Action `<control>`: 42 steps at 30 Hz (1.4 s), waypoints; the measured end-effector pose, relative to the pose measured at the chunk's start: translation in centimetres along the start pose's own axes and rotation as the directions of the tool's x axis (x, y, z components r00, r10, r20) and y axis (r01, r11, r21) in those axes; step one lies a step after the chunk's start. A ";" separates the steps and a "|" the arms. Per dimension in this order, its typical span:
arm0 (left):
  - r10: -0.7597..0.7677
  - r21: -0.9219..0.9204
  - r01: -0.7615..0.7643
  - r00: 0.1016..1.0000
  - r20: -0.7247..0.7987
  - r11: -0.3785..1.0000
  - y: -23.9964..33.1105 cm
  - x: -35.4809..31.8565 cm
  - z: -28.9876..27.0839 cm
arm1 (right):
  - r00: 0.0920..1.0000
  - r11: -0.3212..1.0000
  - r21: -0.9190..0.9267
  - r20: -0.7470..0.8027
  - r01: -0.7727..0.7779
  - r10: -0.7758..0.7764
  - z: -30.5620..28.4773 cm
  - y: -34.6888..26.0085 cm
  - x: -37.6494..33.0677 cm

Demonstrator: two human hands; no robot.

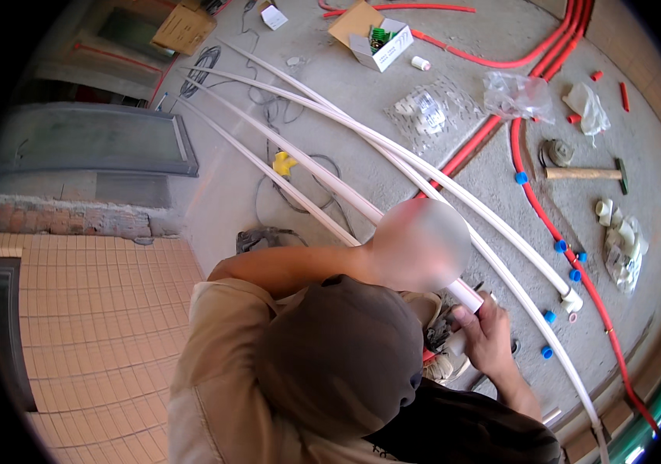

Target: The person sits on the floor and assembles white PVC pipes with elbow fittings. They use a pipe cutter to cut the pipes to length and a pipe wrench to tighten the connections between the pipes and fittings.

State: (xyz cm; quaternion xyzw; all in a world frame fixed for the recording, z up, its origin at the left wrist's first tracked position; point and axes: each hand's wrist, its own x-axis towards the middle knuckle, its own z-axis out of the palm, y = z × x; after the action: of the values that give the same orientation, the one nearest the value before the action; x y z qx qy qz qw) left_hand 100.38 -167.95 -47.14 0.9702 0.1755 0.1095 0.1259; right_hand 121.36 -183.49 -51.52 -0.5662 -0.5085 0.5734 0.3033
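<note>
Neither of my own hands shows in the picture. In front of me a co-worker in a dark cap (338, 352) and beige shirt (206, 371) bends low over the floor. From the lower right, the co-worker's right hand (489, 336) is closed around the end of a white pipe (466, 295). Their left forearm (299, 267) reaches across to the same pipe, but a round blur covers that hand. Beneath the right hand, a dark tool-like thing (440, 332) is partly hidden, beside a light shoe (448, 367).
Long white pipes (438, 178) cross the concrete floor, one ending in a white fitting (571, 300). Red conduits (541, 209) run along the right, with blue caps (561, 246) nearby. A hammer (585, 174), bagged white fittings (626, 247), an open box (380, 46) and a yellow connector (284, 162) lie around.
</note>
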 end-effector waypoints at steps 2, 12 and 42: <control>0.031 -0.002 -0.031 0.999 -0.011 1.000 -0.1 -0.8 -0.5 | 0.996 0.992 0.104 0.036 0.073 -0.077 -0.4 0.5 -1.2; -0.029 0.037 0.028 1.000 0.008 0.999 -3.0 -2.7 -5.0 | 0.867 0.650 0.756 -0.372 0.077 0.331 -3.4 3.4 -7.0; -0.012 -0.245 0.208 0.784 0.621 0.947 -4.3 -3.6 6.0 | 0.857 0.550 0.827 -0.196 -0.116 0.476 0.0 11.0 -11.0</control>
State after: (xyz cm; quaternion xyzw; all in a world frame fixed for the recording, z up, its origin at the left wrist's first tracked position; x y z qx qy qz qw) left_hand 97.31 -166.66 -54.64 0.9102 0.1634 -0.1925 0.3281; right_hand 125.76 -196.98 -58.01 -0.5556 -0.0224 0.6529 0.5144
